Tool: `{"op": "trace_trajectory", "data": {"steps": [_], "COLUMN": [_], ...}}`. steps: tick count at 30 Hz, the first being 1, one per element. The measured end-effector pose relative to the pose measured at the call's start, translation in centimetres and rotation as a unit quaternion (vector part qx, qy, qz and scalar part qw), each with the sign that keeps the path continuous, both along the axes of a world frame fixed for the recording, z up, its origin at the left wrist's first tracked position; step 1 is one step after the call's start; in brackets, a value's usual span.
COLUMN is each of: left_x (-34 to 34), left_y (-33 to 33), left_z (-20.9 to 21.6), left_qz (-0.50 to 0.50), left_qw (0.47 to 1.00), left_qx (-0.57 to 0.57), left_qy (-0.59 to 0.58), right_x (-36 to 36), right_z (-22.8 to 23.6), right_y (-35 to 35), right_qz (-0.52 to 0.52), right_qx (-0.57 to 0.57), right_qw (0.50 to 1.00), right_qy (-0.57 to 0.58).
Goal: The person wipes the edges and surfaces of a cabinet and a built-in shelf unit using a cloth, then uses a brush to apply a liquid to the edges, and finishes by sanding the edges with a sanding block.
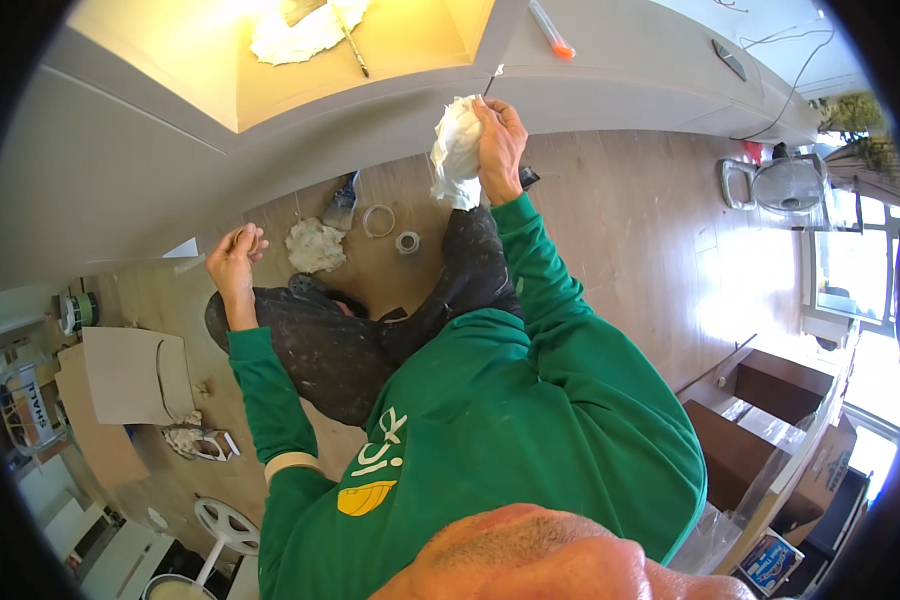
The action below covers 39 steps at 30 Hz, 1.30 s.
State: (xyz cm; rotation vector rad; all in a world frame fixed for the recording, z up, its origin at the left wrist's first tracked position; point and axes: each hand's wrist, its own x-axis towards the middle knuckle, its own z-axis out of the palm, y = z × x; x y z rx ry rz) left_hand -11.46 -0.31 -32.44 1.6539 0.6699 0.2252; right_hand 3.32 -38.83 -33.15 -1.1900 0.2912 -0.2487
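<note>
My right hand [502, 148] grips a crumpled white cloth or paper wipe [457, 152] close to the edge of the pale cabinet [610, 92]. Lower and to the left, my left hand [234, 262] has its fingers curled together beside the cabinet's lower face. Whatever they may hold is too small to name. Inside the lit yellow recess [420, 45] a thin paintbrush [352, 45] rests across another crumpled white cloth [295, 38]. A roll of tape [292, 464] circles my left forearm.
On the wooden floor near my knees lie a wide brush [341, 203], a crumpled cloth [315, 246] and two tape rolls [378, 221]. A clear tube with an orange end [553, 32] lies on the cabinet. Cardboard sheets [135, 372] are at left, open brown boxes [770, 390] at right.
</note>
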Motion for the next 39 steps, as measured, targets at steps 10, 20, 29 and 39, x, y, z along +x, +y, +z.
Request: {"op": "trace_trajectory", "data": {"steps": [10,20,29,39], "left_x": [0.5,0.9,0.2,4.7], "left_y": [-0.5,-0.7,-4.1,-12.5], "left_z": [0.0,-0.4,-0.1,6.3], "left_qz": [0.008,0.003,-0.138,-0.373], "left_qw": [1.0,1.0,0.985,0.926], "left_qx": [0.015,0.027,-0.104,-0.018], "left_qy": [0.008,0.002,-0.017,-0.061], "right_x": [4.6,4.2,-6.5,-9.0], "right_z": [-0.5,-0.5,-2.2,4.1], "right_y": [0.8,0.4,2.3,11.0], "right_qz": [-0.154,-0.165,-0.004,0.187], "right_qx": [0.037,-0.041,0.054,0.11], "right_qw": [0.987,0.985,0.993,0.975], "right_qy": [0.012,0.025,0.101,0.043]}}
